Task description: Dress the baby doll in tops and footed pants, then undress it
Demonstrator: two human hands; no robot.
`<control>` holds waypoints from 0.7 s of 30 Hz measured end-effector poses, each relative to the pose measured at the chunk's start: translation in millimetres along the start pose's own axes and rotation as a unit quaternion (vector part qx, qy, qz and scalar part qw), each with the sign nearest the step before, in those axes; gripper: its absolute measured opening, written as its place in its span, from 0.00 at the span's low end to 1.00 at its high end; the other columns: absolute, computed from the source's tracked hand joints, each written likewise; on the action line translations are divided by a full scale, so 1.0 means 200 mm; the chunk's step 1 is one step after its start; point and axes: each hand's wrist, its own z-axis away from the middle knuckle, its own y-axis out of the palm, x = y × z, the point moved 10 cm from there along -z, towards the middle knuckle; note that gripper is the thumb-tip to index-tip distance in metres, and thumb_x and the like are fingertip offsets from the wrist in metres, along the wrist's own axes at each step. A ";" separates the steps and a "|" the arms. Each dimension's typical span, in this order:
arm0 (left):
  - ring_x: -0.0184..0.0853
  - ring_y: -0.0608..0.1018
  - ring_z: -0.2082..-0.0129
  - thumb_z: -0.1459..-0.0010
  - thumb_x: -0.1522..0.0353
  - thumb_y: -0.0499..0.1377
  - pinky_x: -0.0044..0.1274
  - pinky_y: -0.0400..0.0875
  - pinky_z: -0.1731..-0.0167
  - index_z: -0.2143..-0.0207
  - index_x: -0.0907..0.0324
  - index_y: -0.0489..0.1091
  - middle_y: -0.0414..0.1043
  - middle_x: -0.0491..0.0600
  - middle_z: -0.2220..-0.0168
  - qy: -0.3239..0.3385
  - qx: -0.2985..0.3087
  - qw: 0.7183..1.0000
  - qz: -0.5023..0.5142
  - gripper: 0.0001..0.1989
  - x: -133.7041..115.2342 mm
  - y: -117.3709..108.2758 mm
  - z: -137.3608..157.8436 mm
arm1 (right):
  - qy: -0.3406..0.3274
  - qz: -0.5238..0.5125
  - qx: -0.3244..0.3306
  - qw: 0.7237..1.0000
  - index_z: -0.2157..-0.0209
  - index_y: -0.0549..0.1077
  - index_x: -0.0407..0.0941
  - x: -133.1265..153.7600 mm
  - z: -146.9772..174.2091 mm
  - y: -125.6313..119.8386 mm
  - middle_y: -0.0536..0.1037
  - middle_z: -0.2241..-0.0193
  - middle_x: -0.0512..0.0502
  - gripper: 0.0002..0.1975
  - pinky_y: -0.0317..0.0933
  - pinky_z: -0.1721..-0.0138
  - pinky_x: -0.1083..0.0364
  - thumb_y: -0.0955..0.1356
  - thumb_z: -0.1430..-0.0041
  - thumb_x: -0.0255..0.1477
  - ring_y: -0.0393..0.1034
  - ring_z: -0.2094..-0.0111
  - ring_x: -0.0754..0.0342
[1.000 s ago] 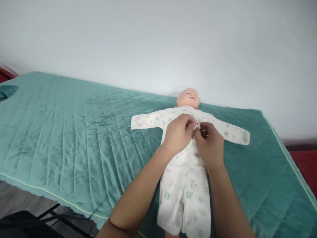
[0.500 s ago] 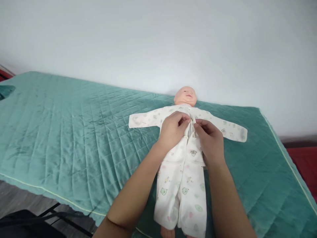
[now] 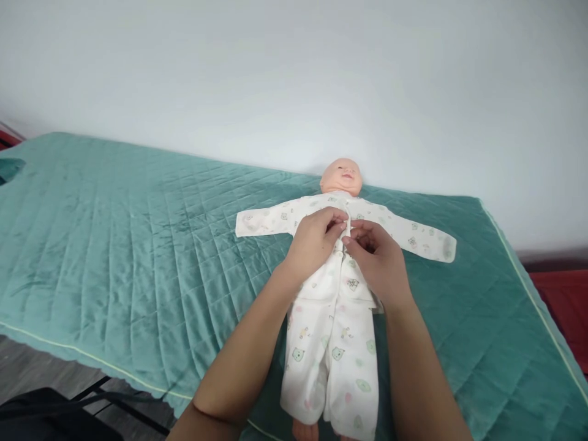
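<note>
A baby doll [image 3: 341, 177] lies on its back with its arms spread out. It wears a white printed baby shirt [image 3: 316, 293] and matching white trousers [image 3: 350, 373]. At the chest, my left hand [image 3: 316, 240] pinches one front edge of the shirt between thumb and fingertips. Close beside it, my right hand [image 3: 379, 256] pinches the facing edge, thumb pressed toward the fingers. The two edges meet between my fingertips. Any fastener there is hidden by the fingers. Below the hands the shirt front lies together down to the waist.
The doll rests on a green quilted cover [image 3: 151, 257] over a bed or table along a pale wall [image 3: 275, 79]. Red items [image 3: 560, 306] show past the right edge. A black object [image 3: 50, 416] and dark metal legs are at the lower left.
My right hand has moved left toward my left hand. The gap in the shirt front at the chest has narrowed, and the two edges now meet.
</note>
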 end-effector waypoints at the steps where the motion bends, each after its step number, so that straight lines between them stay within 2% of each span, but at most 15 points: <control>1: 0.32 0.78 0.64 0.38 0.71 0.56 0.24 0.70 0.61 0.61 0.57 0.74 0.79 0.46 0.64 0.002 0.004 1.000 -0.005 0.07 0.00 0.00 0.00 | 0.000 0.006 0.003 1.000 0.52 0.74 0.47 0.00 0.00 0.01 0.75 0.65 0.52 0.17 0.60 0.68 0.56 0.72 0.43 0.35 0.63 0.72 0.59; 7: 0.32 0.79 0.61 0.34 0.70 0.52 0.25 0.71 0.57 0.54 0.57 0.73 0.79 0.48 0.59 0.010 0.007 1.000 0.000 0.11 -0.02 0.01 0.01 | -0.017 0.104 0.001 0.994 0.50 0.72 0.48 0.07 0.02 0.02 0.77 0.66 0.52 0.17 0.60 0.67 0.55 0.70 0.41 0.34 0.62 0.74 0.59; 13: 0.29 0.76 0.68 0.38 0.70 0.58 0.23 0.71 0.62 0.54 0.56 0.73 0.75 0.45 0.66 -0.021 -0.023 0.999 0.019 0.11 0.02 -0.01 0.01 | -0.031 0.160 0.013 0.987 0.48 0.70 0.49 0.10 0.02 0.04 0.77 0.65 0.52 0.18 0.60 0.67 0.55 0.68 0.39 0.35 0.64 0.74 0.58; 18: 0.29 0.73 0.66 0.40 0.71 0.59 0.22 0.69 0.63 0.56 0.56 0.74 0.72 0.45 0.64 -0.011 -0.050 0.999 -0.006 0.10 0.03 -0.04 0.03 | -0.073 0.283 0.057 0.954 0.43 0.67 0.49 0.17 0.05 0.07 0.77 0.57 0.47 0.21 0.59 0.66 0.53 0.65 0.38 0.33 0.69 0.69 0.54; 21: 0.29 0.73 0.67 0.40 0.70 0.59 0.22 0.69 0.64 0.57 0.57 0.75 0.72 0.46 0.64 -0.011 -0.039 0.999 0.020 0.09 0.03 -0.05 0.04 | -0.093 0.330 0.075 0.936 0.43 0.65 0.47 0.22 0.10 0.07 0.75 0.54 0.43 0.23 0.59 0.66 0.52 0.66 0.39 0.34 0.71 0.62 0.49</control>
